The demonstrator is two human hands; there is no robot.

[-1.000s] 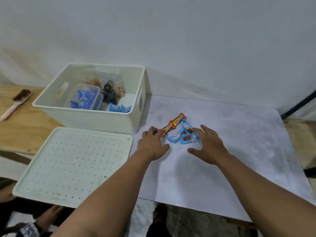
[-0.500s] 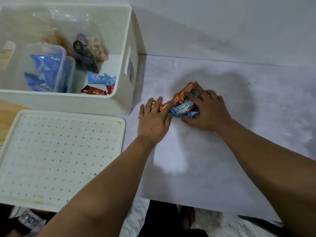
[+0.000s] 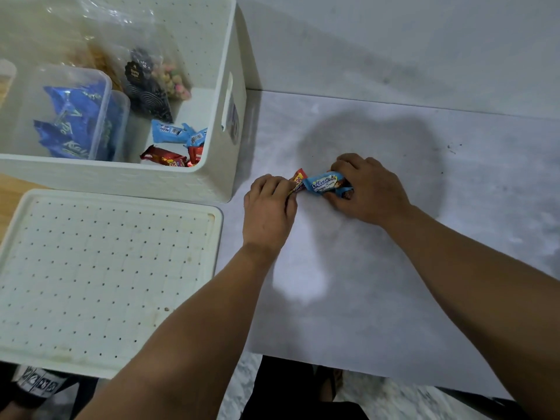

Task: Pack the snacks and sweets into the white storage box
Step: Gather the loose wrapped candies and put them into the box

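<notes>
Left hand (image 3: 269,204): palm down on grey table (image 3: 394,283), fingers curled onto red-yellow candy bar (image 3: 298,180).
Right hand (image 3: 368,189): fingers curled round blue snack packet (image 3: 324,182).
Sweets: bunched between both hands.
White storage box (image 3: 212,177): just left, open, holding snacks.
Lid (image 3: 100,277): flat beside box.

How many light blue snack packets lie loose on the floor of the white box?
2: both light blue packets lie side by side near the white box's right wall; others may be hidden.
</notes>
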